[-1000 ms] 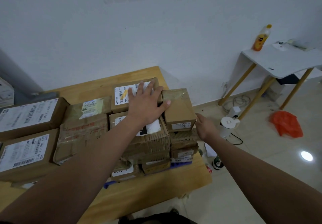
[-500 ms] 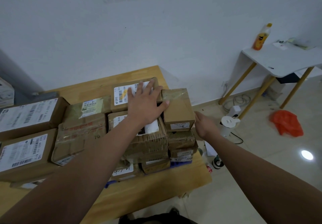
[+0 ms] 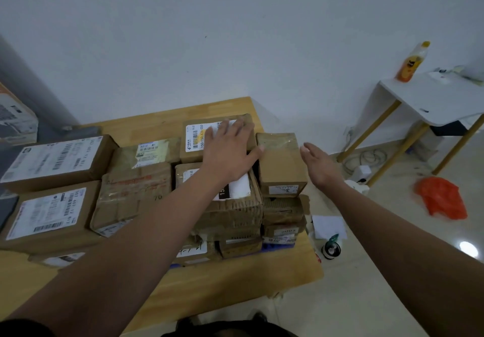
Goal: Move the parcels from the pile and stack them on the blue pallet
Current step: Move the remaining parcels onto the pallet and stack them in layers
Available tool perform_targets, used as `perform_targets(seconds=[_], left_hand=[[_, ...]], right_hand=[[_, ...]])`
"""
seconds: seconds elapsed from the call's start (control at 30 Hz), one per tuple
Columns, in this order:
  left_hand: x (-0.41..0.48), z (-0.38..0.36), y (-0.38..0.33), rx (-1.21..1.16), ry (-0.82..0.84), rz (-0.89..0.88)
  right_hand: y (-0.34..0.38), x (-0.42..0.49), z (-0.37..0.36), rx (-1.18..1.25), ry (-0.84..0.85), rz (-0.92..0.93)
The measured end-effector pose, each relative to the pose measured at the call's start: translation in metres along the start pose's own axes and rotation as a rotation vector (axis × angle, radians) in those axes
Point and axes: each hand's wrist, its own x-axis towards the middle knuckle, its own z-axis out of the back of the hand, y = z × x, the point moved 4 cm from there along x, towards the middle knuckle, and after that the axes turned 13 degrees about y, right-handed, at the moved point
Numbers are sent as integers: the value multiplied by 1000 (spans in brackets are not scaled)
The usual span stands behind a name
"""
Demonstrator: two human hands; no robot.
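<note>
**Head view, stacking stage.** My left hand (image 3: 230,153) lies flat, palm down, fingers straight and spread, across two parcels on top of the stack. These are the brown cardboard parcel with a white barcode label (image 3: 195,140) at 12 o'clock and the creased brown parcel with a white-and-black label (image 3: 235,192) at 6 o'clock of the palm. The thumb reaches to 3 o'clock and touches the upper left edge of the small brown taped cardboard box marked "3" (image 3: 281,163). This hand grips nothing.

My right hand (image 3: 319,163) is open, fingers straight and together. It stands just beside the right face of the small box, at its 3 o'clock. Whether the fingertips touch the cardboard cannot be told.

The small box caps a narrow column of brown parcels at the stack's 3 o'clock edge. Below the column only a thin strip of the blue pallet (image 3: 275,245) shows, resting on the light wooden table (image 3: 235,284).

At 9 o'clock of the stack lie a crumpled brown taped parcel (image 3: 136,192) and two large flat cardboard parcels with white shipping labels (image 3: 52,161).

At 2 o'clock stands a white side table with wooden legs (image 3: 432,95), bearing an orange drink bottle (image 3: 411,61). An orange-red plastic bag (image 3: 440,198) lies on the floor at 3 o'clock.
</note>
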Motion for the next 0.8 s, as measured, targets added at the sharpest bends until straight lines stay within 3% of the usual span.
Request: perform_targets(seconds=[0.4, 0.8], left_hand=[[-19, 18, 43, -11, -78, 107], [-92, 28, 145, -80, -124, 374]], right_hand=[[103, 26, 26, -461, -147, 212], [226, 18, -98, -738, 67, 520]])
